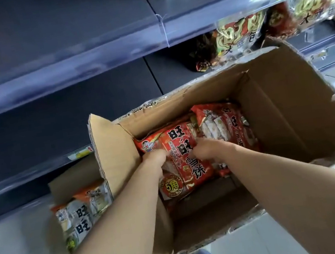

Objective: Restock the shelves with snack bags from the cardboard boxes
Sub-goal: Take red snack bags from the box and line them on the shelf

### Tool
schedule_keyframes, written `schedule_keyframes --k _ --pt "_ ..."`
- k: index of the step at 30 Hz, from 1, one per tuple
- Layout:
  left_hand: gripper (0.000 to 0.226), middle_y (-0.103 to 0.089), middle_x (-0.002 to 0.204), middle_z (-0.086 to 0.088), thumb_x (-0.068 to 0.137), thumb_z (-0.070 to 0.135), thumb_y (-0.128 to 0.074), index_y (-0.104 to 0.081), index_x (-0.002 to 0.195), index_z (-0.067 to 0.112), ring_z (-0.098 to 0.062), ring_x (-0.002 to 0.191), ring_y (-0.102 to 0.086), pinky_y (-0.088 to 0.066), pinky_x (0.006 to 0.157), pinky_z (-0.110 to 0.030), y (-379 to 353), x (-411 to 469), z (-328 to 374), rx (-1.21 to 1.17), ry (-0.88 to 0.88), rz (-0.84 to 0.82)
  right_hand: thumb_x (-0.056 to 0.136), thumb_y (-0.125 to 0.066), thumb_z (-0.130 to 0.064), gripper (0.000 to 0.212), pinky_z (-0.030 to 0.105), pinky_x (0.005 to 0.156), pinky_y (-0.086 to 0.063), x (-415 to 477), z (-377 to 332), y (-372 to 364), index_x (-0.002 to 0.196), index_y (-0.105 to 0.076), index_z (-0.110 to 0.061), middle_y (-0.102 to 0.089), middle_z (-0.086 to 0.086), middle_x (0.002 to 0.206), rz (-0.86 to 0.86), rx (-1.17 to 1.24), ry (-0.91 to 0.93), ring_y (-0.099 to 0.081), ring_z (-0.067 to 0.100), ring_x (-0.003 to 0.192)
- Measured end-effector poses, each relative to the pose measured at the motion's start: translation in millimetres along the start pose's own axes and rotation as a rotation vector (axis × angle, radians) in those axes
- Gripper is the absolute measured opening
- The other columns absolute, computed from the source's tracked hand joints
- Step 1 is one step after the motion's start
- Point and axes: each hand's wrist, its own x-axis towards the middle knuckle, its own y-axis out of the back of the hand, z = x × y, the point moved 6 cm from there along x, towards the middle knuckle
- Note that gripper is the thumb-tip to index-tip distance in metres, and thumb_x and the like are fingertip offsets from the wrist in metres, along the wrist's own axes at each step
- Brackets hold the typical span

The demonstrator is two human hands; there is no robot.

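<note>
While the cardboard box stands open at the frame's centre (dark shelves fill the upper half), the left hand and right hand both pinch a red snack bag inside it.

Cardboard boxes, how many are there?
2. One big open brown cardboard box sits in the middle, holding red snack bags; a second brown cardboard box is lower left, partly hidden, holding orange-and-white snack bags. Others may be out of view.

Far-left shelves lie bare; the cardboard box stands open at right, a raised flap walling its left.
</note>
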Motion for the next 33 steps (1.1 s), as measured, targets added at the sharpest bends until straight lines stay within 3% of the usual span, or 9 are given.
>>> schedule_keyframes --k 5,7,12,16,21,27,29,31,33 --pt "0.079 -0.056 0.124 -0.019 0.077 0.010 -0.074 -0.024 0.139 0.010 -0.035 0.109 -0.060 -0.053 0.086 -0.046 3 4 5 -0.090 -0.096 0.021 0.095 -0.041 -0.007 0.026 0.044 0.097 -0.048 16 7 1 0.118 -0.052 -0.001 -0.056 0.019 0.126 -0.002 0.201 -0.082 -0.057 0.032 0.112" --pt "0.072 -0.059 0.119 -0.018 0.075 0.005 -0.075 -0.031 0.132 0.009 -0.036 0.104 -0.063 -0.054 0.083 -0.045 4 -4 7 -0.100 -0.141 -0.002 0.092 -0.041 -0.006 0.018 0.041 0.085 -0.052 15 11 4 0.104 -0.054 -0.004 -0.060 0.018 0.116 -0.013 0.245 -0.082 -0.061 0.030 0.097" --pt "0.051 -0.069 0.108 -0.010 0.065 0.012 -0.084 -0.060 0.110 0.007 -0.027 0.096 -0.066 -0.055 0.085 -0.039 -1 -33 22 0.100 -0.391 0.012 0.089 -0.048 -0.005 0.018 0.041 0.093 -0.046 -2 19 14 0.107 -0.052 -0.008 -0.058 0.015 0.114 0.029 0.282 -0.082 -0.056 0.030 0.108" --pt "0.028 -0.066 0.107 -0.014 0.086 0.028 -0.068 -0.062 0.095 0.002 -0.032 0.101 -0.063 -0.049 0.081 -0.035 -1 -83 43 0.400 -0.594 0.134 0.088 -0.054 -0.002 0.024 0.039 0.091 -0.047 -29 22 23 0.110 -0.054 -0.010 -0.059 0.013 0.121 0.023 0.347 -0.059 -0.054 0.026 0.109" --pt "0.035 -0.063 0.116 -0.014 0.093 0.036 -0.057 -0.058 0.106 0.003 -0.033 0.107 -0.060 -0.048 0.083 -0.036 12 -146 52 0.570 -0.693 0.177 0.085 -0.067 -0.012 0.040 0.042 0.102 -0.040 -75 21 37 0.123 -0.055 -0.015 -0.060 0.003 0.125 -0.023 0.427 -0.002 -0.051 0.022 0.118" --pt "0.028 -0.060 0.113 -0.006 0.091 0.018 -0.059 -0.056 0.117 0.006 -0.020 0.095 -0.055 -0.041 0.076 -0.025 65 -208 73 0.399 -0.792 0.113 0.079 -0.075 -0.034 0.048 0.034 0.089 -0.046 -134 3 63 0.121 -0.060 -0.018 -0.070 -0.003 0.108 -0.115 0.513 0.123 -0.064 0.015 0.099" --pt "0.035 -0.063 0.118 -0.005 0.087 0.016 -0.062 -0.059 0.121 0.011 -0.023 0.107 -0.058 -0.046 0.090 -0.030 88 -227 83 0.310 -0.853 0.083 0.065 -0.084 -0.040 0.062 0.035 0.088 -0.048 -153 -15 74 0.119 -0.060 -0.020 -0.070 -0.002 0.110 -0.078 0.522 0.183 -0.064 0.017 0.101" --pt "0.023 -0.065 0.105 0.001 0.088 0.010 -0.061 -0.063 0.111 0.014 -0.018 0.098 -0.060 -0.048 0.085 -0.030 116 -246 92 0.201 -0.921 0.032 0.048 -0.092 -0.044 0.076 0.036 0.088 -0.049 -163 -34 88 0.112 -0.058 -0.022 -0.069 -0.002 0.110 -0.007 0.556 0.223 -0.062 0.018 0.104" --pt "0.011 -0.057 0.084 0.006 0.090 0.005 -0.058 -0.058 0.091 0.016 -0.008 0.079 -0.054 -0.041 0.066 -0.021 149 -261 101 0.108 -0.976 0.022 0.063 -0.086 -0.037 0.045 0.033 0.082 -0.046 -181 -64 92 0.096 -0.061 -0.021 -0.067 -0.002 0.096 0.002 0.593 0.287 -0.060 0.016 0.089"
